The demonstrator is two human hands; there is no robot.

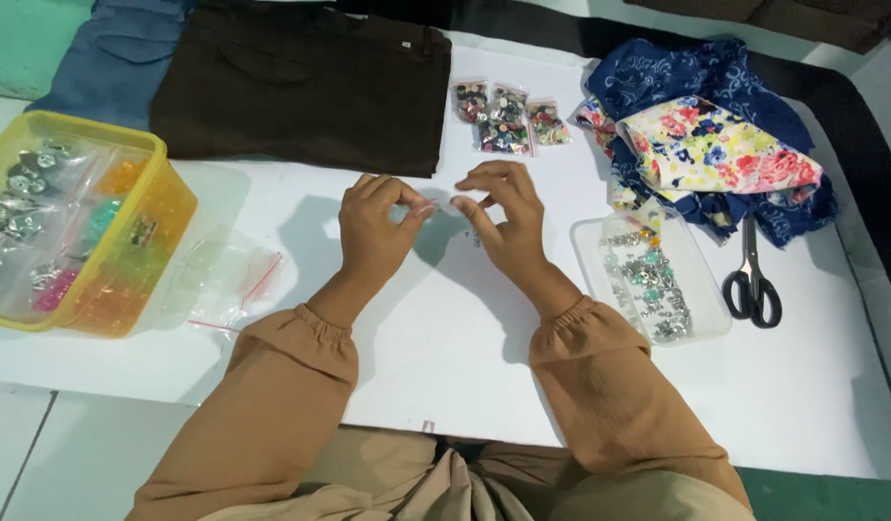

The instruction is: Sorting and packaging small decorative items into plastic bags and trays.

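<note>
My left hand and my right hand are raised close together over the middle of the white table. Their fingertips pinch the two ends of a small clear plastic bag stretched between them. The bag is nearly see-through, and I cannot tell what is in it. Both arms wear tan sleeves with gathered cuffs.
A yellow tub of bagged buttons and beads stands at the left, with empty clear bags beside it. Three small bags of buttons lie ahead by dark folded trousers. A clear tray, black scissors and floral fabric lie right.
</note>
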